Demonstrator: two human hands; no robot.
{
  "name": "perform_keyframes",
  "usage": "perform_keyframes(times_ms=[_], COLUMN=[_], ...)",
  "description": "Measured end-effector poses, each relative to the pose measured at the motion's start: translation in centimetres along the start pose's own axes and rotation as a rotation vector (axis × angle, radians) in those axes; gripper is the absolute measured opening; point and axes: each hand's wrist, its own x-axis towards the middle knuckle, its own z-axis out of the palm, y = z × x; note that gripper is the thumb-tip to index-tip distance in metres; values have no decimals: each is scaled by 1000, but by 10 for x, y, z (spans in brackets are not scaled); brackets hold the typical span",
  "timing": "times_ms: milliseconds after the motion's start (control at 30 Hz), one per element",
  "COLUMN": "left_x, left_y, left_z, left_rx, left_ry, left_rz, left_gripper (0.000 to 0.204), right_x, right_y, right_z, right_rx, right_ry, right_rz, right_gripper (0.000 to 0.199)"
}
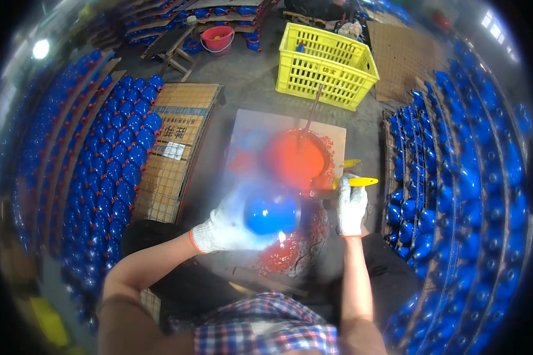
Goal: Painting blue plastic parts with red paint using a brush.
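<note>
My left hand (pixel 228 220), in a white glove, is wrapped round a glossy blue rounded piece (pixel 271 213) and holds it above the near side of the paint container. In my gloved right hand (pixel 352 207) is a yellow-handled paintbrush (pixel 362 182); its head points left, near the container's edge, and is hard to make out. Bright red paint (pixel 305 158) fills the round container, with a thin stick (pixel 315 106) standing in it. Another yellow handle (pixel 352 163) lies just beyond my right hand. Haze blurs the middle of the picture.
Racks of blue pieces with red rims (pixel 115 136) stand at left, beside a wire-covered cardboard sheet (pixel 180 127). More blue pieces (pixel 420 219) fill racks at right. A yellow crate (pixel 328 71) and a red bucket (pixel 217 40) are on the floor ahead.
</note>
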Motion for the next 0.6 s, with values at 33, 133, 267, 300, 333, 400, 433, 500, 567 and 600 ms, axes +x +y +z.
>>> perform_keyframes(times_ms=[33,133,267,300,333,400,433,500,567,600], left_x=[1,13,3,0,-1,-3,-1,2,6,7], left_y=[-3,-1,0,-2,-3,-5,-5,-2,0,1], left_z=[3,4,16,19,23,29,30,32,33,34], left_rx=[55,292,491,503,486,489,492,497,517,516], left_ry=[47,0,-61,-98,-114,-181,-236,-284,-328,-330], left_rz=[205,772,1077,1132,1140,1222,1251,1253,1257,1261], left_gripper=[84,56,46,47,47,48,48,47,44,44], right_x=[0,-2,-5,-5,-4,-5,-5,-3,-3,-3], right_y=[4,-3,-50,-58,-63,-67,-70,-79,-81,-87], right_z=[-4,-18,-41,-45,-46,-41,-39,-34,-33,-36], right_rx=[-2,390,449,398,349,369,372,347,396,394], right_ry=[4,-39,-133,-192,-242,-285,-339,-414,-474,-482], right_rz=[11,306,429,433,431,368,351,240,253,218], right_gripper=[23,22,28,28,28,26,26,26,23,22])
